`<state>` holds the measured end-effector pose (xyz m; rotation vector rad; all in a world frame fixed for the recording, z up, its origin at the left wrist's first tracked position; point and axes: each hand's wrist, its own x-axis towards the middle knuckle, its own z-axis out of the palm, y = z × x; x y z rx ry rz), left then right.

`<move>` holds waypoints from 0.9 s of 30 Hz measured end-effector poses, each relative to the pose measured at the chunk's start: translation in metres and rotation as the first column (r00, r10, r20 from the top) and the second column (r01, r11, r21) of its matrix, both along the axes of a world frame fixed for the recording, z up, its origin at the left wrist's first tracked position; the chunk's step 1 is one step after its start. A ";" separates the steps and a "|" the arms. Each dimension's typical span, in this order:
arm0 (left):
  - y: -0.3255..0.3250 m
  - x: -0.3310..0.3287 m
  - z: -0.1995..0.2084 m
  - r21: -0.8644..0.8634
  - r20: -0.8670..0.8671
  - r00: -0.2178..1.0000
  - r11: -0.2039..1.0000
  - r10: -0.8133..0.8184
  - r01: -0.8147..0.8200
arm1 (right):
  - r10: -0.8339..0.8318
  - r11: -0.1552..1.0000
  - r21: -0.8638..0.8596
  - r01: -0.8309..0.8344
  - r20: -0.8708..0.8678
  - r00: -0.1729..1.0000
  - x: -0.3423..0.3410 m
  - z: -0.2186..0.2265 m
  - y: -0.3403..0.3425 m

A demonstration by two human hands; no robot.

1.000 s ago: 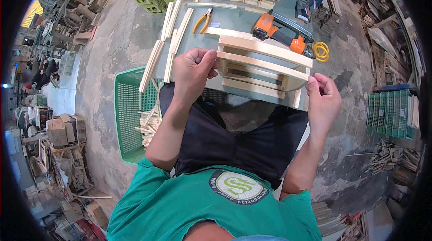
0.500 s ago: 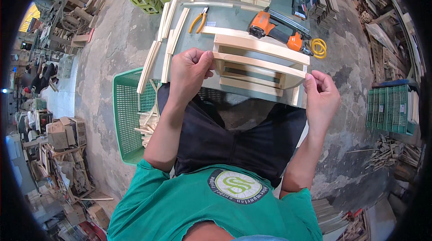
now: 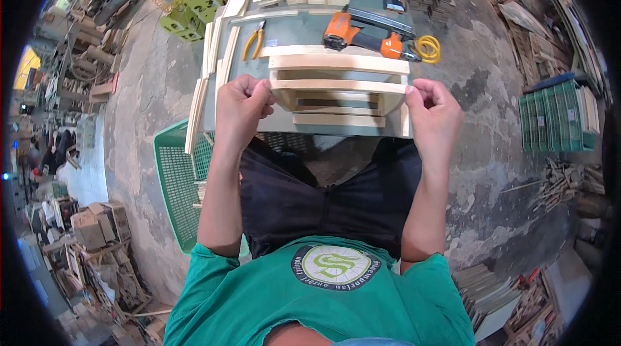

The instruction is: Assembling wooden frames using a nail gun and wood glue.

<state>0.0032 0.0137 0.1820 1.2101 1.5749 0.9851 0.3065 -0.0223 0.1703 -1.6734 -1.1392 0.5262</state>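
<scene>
Pinching a pale slat (image 3: pixel 336 85) across the wooden frame (image 3: pixel 336 63), person's hands apart: left hand (image 3: pixel 242 103) at its 9 o'clock end, right hand (image 3: pixel 435 113) at 3. Frame's at the table (image 3: pixel 301 30)'s 6 o'clock edge; orange nail gun (image 3: pixel 364 39) at 1, pliers (image 3: pixel 258 43) at 10.

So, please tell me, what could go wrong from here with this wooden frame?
The left hand and right hand hold the front slat only near its ends, so it might slip or shift.
The orange nail gun lies close behind the wooden frame; pushing backward could bump it.
Loose wood strips lie at the left edge of the table; the left arm could knock them off.
</scene>
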 end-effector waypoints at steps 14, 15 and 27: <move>-0.001 0.001 0.002 -0.018 -0.009 1.000 1.000 -0.024 0.024 | 0.041 0.999 -0.029 -0.041 0.000 0.999 0.003 0.008 -0.004; -0.002 0.002 0.003 -0.009 -0.015 1.000 1.000 -0.026 0.026 | 0.069 0.998 0.004 -0.069 -0.009 0.998 0.005 0.005 -0.004; 0.004 0.103 0.022 0.563 -0.691 0.710 0.517 -0.134 0.645 | 0.235 0.931 0.341 -0.131 -0.286 0.929 0.006 -0.073 -0.013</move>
